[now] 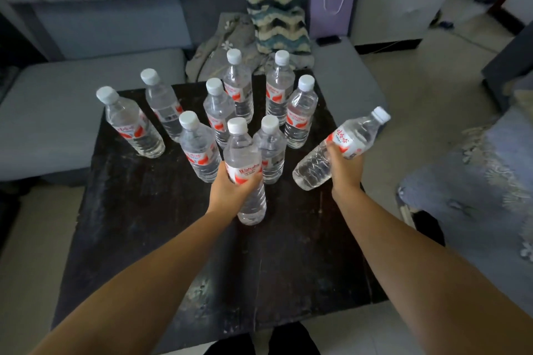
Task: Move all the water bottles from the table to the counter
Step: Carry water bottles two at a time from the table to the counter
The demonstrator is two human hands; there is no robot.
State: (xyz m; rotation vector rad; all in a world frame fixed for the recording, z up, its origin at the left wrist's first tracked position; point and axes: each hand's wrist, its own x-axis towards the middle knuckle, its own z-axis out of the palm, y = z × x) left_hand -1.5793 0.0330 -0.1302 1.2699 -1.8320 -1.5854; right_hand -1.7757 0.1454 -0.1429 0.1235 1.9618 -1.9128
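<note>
Now we clasp one bottle in the left hand and another, tilted, in the right hand, above the table; lift straight up, clear of standing neighbours.

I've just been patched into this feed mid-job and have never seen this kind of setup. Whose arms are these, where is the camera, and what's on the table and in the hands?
There is no machine: a person wears one wide camera on the head, looking down at their own bare arms. The left hand wraps its fingers around an upright water bottle. The right hand holds a tilted bottle, cap pointing up and right. Eight more capped bottles, such as the far-left one, stand on the dark table. A grey sofa sits behind it. No counter is in view.
</note>
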